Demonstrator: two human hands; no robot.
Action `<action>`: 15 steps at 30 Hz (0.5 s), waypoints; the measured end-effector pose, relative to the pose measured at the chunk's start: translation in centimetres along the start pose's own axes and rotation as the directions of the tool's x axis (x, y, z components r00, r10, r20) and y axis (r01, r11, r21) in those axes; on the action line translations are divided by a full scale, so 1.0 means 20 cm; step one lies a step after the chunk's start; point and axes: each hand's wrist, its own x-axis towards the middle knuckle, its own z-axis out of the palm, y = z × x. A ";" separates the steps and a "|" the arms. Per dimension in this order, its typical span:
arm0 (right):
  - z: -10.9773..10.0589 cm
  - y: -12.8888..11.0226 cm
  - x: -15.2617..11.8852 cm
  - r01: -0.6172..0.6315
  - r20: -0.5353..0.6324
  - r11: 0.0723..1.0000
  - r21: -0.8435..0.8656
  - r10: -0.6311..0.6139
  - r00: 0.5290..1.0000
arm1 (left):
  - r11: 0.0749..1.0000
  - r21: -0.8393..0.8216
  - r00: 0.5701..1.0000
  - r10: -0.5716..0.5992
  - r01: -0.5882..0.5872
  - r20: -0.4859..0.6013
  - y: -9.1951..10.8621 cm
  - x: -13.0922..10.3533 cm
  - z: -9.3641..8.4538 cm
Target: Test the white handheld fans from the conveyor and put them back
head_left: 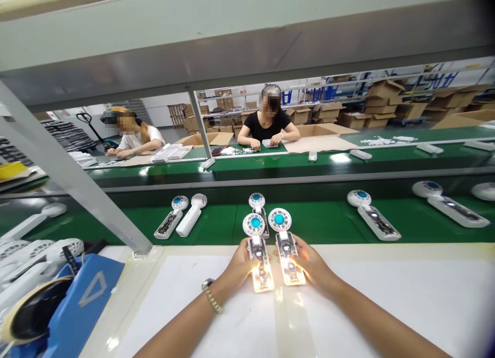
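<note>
My left hand (pixel 243 260) is closed around a white handheld fan (pixel 261 262) with a round head and a blue hub. A second fan of the same kind (pixel 288 255) is gripped in my right hand (pixel 309 262). Both fans stand side by side over the white work surface (pixel 185 306), heads pointing away from me. Through their clear fronts a circuit shows, and warm yellow light glows at the lower ends. Each thumb lies on the front of its fan. Just beyond the left one, another fan (pixel 257 200) lies partly hidden on the green conveyor belt (pixel 224 214).
More fans lie along the belt, including a pair (pixel 170 219) to the left and one (pixel 373 214) to the right. A slanted metal post (pixel 88 177) and a blue bin (pixel 93 296) stand at left. Two co-workers (pixel 266 123) sit across the line. A shelf (pixel 232 54) crosses overhead.
</note>
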 end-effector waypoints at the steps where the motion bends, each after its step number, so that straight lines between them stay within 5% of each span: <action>1: 0.00 0.00 0.00 -0.015 -0.008 1.000 -0.004 0.015 1.000 | 1.000 0.004 1.000 -0.004 0.004 -0.003 0.00 0.00 0.00; 15: -0.01 0.01 0.01 -0.019 0.009 0.999 0.031 0.019 1.000 | 1.000 -0.022 1.000 -0.008 0.008 0.016 0.03 -0.02 0.03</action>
